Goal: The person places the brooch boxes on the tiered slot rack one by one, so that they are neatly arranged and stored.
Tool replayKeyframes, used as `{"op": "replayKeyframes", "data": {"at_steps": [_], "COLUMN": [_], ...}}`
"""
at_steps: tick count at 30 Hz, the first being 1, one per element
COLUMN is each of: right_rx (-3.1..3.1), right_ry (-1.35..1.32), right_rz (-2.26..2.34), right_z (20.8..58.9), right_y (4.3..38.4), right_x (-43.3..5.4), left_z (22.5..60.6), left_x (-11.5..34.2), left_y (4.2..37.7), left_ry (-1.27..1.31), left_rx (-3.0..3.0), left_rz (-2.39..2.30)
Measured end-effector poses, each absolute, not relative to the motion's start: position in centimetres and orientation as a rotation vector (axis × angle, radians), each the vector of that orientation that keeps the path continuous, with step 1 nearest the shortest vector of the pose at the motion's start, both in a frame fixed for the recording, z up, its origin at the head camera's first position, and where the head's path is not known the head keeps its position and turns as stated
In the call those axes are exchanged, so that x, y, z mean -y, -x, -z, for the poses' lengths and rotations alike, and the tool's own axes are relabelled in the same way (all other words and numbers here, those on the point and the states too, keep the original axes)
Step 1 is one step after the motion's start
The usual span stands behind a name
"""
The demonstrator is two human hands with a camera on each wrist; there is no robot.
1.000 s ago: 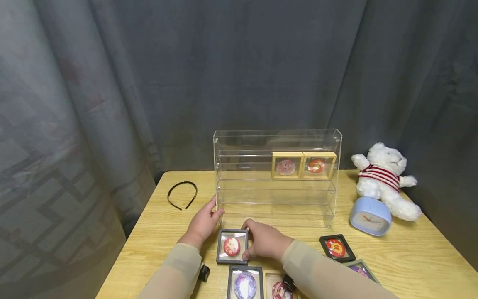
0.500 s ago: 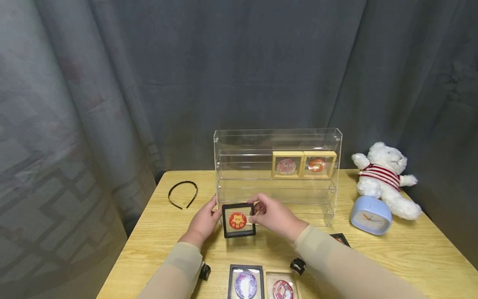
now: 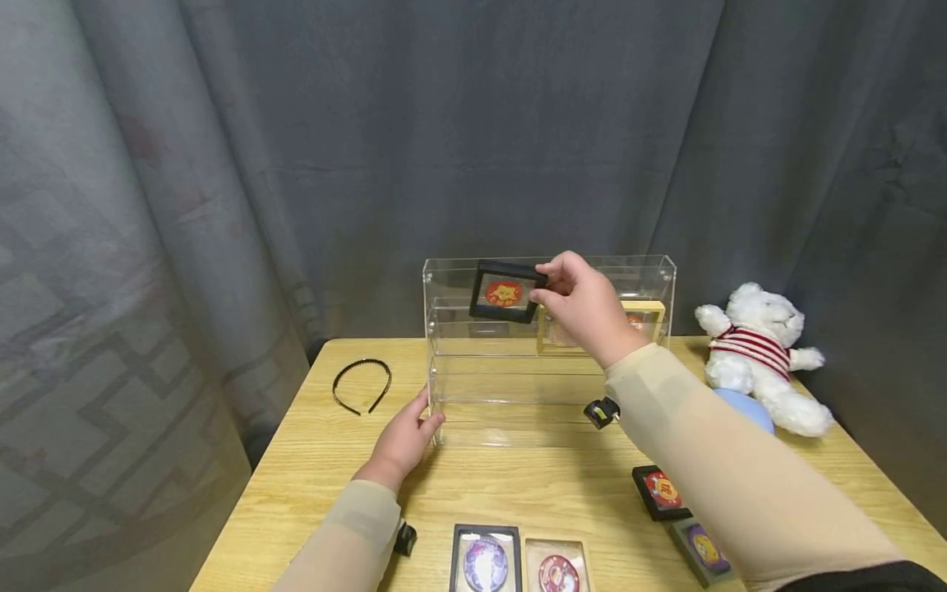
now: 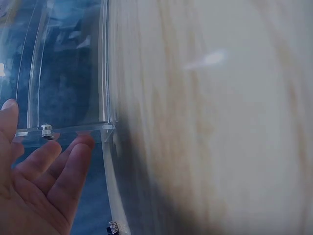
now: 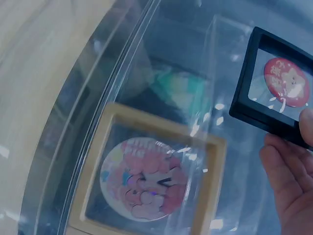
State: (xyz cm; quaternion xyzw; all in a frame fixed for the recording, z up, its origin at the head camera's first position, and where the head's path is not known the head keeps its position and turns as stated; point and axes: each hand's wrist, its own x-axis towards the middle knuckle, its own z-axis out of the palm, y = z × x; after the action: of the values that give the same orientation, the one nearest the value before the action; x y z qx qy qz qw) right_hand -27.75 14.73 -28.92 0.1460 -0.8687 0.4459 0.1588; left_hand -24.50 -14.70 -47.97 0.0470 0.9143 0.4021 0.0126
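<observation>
My right hand pinches the right edge of a black-framed badge case, a round red badge with a yellow star figure inside. The case is raised and tilted in front of the upper part of a clear acrylic display rack. Two tan-framed cases stand side by side on a rack shelf; the pink-badge case is left of the orange-badge case, and my hand partly covers them. Down at the rack's lower left side, my left hand grips the upright edge, thumb in front.
Near me lie a purple-badge case and a tan red-badge case. Beneath my right forearm are a black case and a grey case. A headband lies left; a white teddy bear and partly hidden blue clock stand right.
My right hand has lifted the black-framed red-badge case off the table, raising it up and rightward to the rack's upper part. My left hand has stayed at the rack's side.
</observation>
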Motion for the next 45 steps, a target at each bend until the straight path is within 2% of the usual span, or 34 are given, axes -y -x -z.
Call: {"op": "replayKeyframes", "data": {"at_steps": [10, 19, 31, 34, 38, 45], "right_rx": [2.551, 2.52, 2.577, 2.544, 2.584, 2.98], "right_ry": [-0.371, -0.474, -0.518, -0.573, -0.676, -0.849], "right_rz": [-1.13, -0.842, -0.543, -0.59, -0.69, -0.741], "right_z": [30.6, 32.1, 32.0, 31.8, 32.7, 39.5], "right_y": [29.4, 30.2, 29.4, 28.0, 24.1, 16.6], "right_x": [-15.4, -15.3, -15.0, -15.0, -14.4, -12.9], "left_z": [47.9, 47.7, 47.6, 47.7, 47.7, 47.7], "left_x": [14.5, 14.6, 14.7, 14.8, 14.9, 14.9], "left_y": [24.7, 24.8, 24.7, 24.6, 24.6, 24.5], "left_ry": [-0.192, -0.199, -0.187, -0.193, -0.183, -0.191], "left_rx": [-2.877, -2.872, -2.874, -2.877, -2.874, -2.852], "left_rz": [-1.234, -1.229, -1.231, -1.239, -1.242, -1.239]}}
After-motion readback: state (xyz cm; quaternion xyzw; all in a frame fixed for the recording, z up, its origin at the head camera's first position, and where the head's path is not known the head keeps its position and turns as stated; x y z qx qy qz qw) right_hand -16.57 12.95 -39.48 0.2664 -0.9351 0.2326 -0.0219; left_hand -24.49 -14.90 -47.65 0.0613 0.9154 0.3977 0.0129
